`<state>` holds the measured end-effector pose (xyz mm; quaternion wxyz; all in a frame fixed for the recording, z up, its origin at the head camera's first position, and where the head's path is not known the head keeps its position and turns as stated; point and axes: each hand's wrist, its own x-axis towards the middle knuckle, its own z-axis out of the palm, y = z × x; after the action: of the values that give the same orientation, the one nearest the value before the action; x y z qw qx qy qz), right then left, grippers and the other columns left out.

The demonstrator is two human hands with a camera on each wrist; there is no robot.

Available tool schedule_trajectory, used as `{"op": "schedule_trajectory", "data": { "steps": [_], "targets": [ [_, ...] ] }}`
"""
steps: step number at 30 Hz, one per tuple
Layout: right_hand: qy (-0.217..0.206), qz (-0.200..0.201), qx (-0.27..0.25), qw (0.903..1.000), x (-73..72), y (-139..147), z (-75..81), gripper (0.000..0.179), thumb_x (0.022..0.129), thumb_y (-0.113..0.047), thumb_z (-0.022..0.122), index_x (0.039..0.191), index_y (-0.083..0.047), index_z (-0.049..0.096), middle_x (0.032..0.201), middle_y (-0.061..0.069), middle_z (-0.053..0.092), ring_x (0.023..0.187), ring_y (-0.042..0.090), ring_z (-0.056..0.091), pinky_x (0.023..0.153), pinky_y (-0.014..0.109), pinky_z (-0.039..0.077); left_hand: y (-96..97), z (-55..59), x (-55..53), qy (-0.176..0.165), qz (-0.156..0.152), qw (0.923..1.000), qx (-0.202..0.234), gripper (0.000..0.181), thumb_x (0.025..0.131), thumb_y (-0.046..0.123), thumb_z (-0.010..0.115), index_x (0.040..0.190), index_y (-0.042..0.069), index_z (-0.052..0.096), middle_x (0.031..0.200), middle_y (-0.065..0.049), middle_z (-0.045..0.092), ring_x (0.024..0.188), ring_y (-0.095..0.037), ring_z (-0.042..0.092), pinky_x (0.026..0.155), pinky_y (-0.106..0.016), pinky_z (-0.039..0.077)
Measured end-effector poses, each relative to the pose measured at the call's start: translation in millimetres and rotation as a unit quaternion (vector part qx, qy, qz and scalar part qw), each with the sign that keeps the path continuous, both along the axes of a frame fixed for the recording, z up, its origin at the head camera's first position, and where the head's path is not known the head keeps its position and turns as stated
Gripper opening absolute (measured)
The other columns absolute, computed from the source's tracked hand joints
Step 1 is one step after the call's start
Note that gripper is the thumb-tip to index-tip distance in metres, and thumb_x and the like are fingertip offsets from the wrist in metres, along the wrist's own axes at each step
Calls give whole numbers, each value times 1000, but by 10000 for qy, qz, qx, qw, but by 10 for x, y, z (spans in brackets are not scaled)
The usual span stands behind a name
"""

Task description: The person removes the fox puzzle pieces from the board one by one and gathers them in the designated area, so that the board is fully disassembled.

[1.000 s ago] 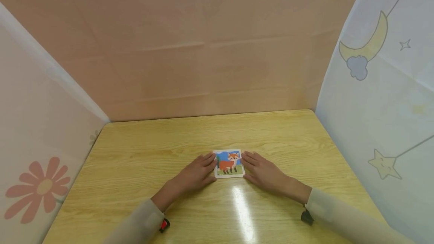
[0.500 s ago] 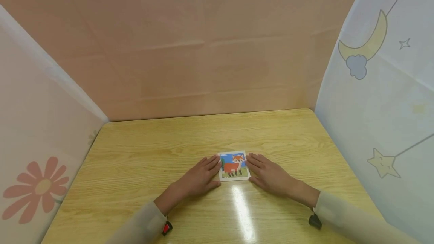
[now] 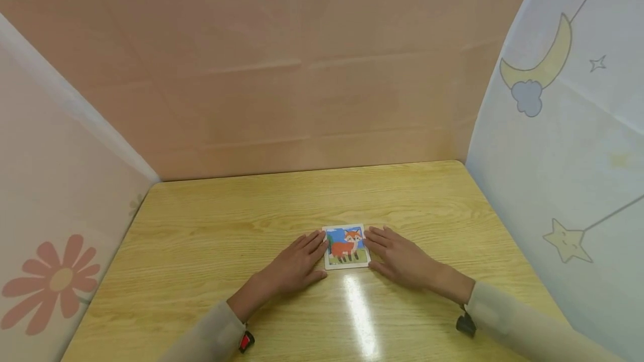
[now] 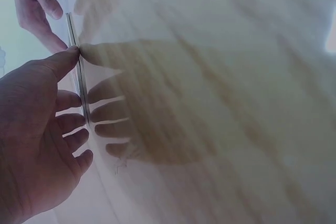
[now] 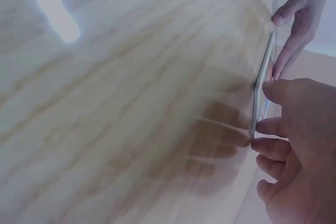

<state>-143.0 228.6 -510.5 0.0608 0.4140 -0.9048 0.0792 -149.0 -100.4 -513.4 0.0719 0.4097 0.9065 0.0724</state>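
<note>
A thin square fox picture board (image 3: 347, 246) with a white border lies flat on the wooden table (image 3: 201, 222). It shows an orange fox on grass under a blue sky. My left hand (image 3: 297, 264) rests on the table with its fingers stretched, their tips at the board's left edge. On the opposite side, my right hand (image 3: 402, 258) lies the same way, fingertips at the right edge. From the side, the left wrist view has the thumb and fingertips (image 4: 71, 124) along the board's thin edge (image 4: 83, 90). In the right wrist view, the board's edge (image 5: 255, 98) meets the fingertips too.
Behind the table hangs a plain brownish-pink cloth wall (image 3: 302, 71). Pale cloths stand at both sides, the left one with a pink flower (image 3: 60, 280), the right one with a yellow moon (image 3: 545, 63). A bright reflection (image 3: 359, 317) crosses the tabletop in front.
The fox picture board has slid a little to the right and slightly toward me, with both hands moving along at its sides. Over the last half second it has stayed almost still.
</note>
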Motion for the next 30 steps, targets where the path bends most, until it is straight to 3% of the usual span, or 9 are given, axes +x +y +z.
{"op": "schedule_trajectory", "data": {
  "steps": [3,9,14,21,30],
  "targets": [
    [6,-17,-27,10000,-31,-16,27,54,102,-32,72,141,5,64,148,22,61,142,40,54,120,60,39,-5,-10,6,69,-4,10000,17,73,110,48,53,165,4,34,174,-16,25,162,-32,23,129,-52,27],
    [-196,-61,-297,9993,-144,-79,114,47,103,-29,71,138,2,67,139,18,68,131,36,62,112,54,50,-22,-13,34,110,-13,9999,67,72,110,49,53,167,9,33,175,-13,26,162,-30,23,130,-52,25],
    [-520,-63,-556,9971,-293,-141,164,39,102,-22,72,134,0,69,130,13,70,121,31,66,102,49,57,-26,6,100,7,-194,9996,207,72,110,50,53,167,10,33,175,-13,24,162,-30,22,130,-51,25],
    [-856,54,-772,9933,-513,-278,149,34,103,-21,71,132,-2,71,125,9,71,116,23,66,97,44,59,-19,31,187,-29,-451,9989,132,73,111,53,49,167,9,32,176,-14,21,162,-30,21,130,-51,25],
    [-1727,373,-1182,9771,-756,-496,150,37,101,-14,73,135,2,69,120,9,69,103,21,70,88,38,61,11,74,229,-66,-829,9964,146,76,111,53,46,170,10,24,177,-14,15,163,-30,17,130,-49,25]
  ]
}}
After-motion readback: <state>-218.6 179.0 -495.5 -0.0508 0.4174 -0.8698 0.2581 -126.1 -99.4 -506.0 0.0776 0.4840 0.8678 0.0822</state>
